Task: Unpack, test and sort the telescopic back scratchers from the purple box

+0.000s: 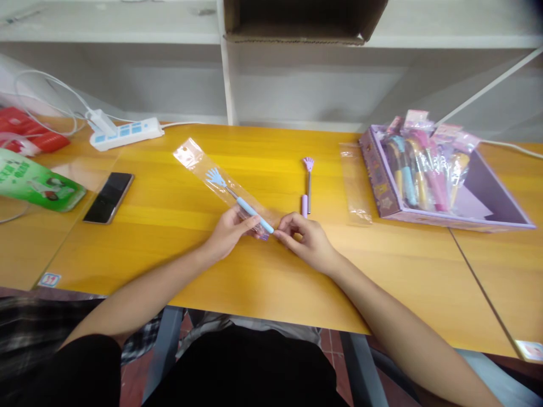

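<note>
My left hand [231, 230] is closed around the blue handle of a back scratcher [250, 210] with a hand-shaped blue head. A clear plastic bag [192, 155] lies along the scratcher; whether it fully encloses it I cannot tell. At the handle's lower end, the fingertips of my right hand [307, 240] are pinched together, and what they grip, if anything, is too small to make out. Just beyond that hand lies a purple back scratcher [309, 183] with a metal rod, beside a short purple handle piece [304, 206].
At right stands a purple box [390, 210] with several bagged scratchers [424, 169]. A flat clear bag [355, 186] lies beside it. Leftward are a phone [109, 198], a green package [40, 181], a power strip [127, 134] and red packaging [31, 131]. White shelving [297, 85] backs the table.
</note>
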Motion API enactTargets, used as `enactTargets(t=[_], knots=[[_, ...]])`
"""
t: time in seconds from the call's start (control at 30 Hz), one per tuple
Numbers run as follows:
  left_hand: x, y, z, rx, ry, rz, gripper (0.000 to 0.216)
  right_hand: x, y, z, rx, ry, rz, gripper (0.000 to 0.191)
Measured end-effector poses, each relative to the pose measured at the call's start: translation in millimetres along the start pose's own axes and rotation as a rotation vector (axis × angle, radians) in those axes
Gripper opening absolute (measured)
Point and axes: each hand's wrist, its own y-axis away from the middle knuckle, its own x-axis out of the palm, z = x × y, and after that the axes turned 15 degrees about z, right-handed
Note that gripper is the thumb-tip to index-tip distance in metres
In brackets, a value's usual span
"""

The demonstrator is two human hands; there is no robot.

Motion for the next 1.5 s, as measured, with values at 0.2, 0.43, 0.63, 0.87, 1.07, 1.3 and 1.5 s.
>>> enactTargets(t=[0.2, 0.43, 0.63, 0.87, 1.07, 1.3, 1.5], knots=[[5, 4, 3, -0.101, -0.145, 0.156, 0.045, 3, 6, 3, -0.045, 0.254, -0.034, 0.027], [4, 4, 1, -0.11, -0.102, 0.19, 0.05, 6, 7, 4, -0.063, 0.313, -0.061, 0.024], [1, 4, 2, -0.065, -0.07, 0.094, 0.051, 0, 9, 1, -0.139, 0.302, -0.009, 0.026], [-3, 2, 6, -0.04, -0.066, 0.014, 0.046, -7, 6, 2, -0.259, 0.388, 0.043, 0.032], [2, 3, 1, -0.08, -0.021, -0.013, 0.043, -8, 7, 6, -0.344, 0.348, 0.075, 0.013], [2, 4, -1, -0.128, 0.05, 0.085, 0.045, -7, 6, 12, -0.354, 0.175, 0.084, 0.014], [2, 6, -2, -0.128, -0.172, 0.189, 0.047, -6, 8, 11, -0.366, 0.231, 0.008, 0.01]])
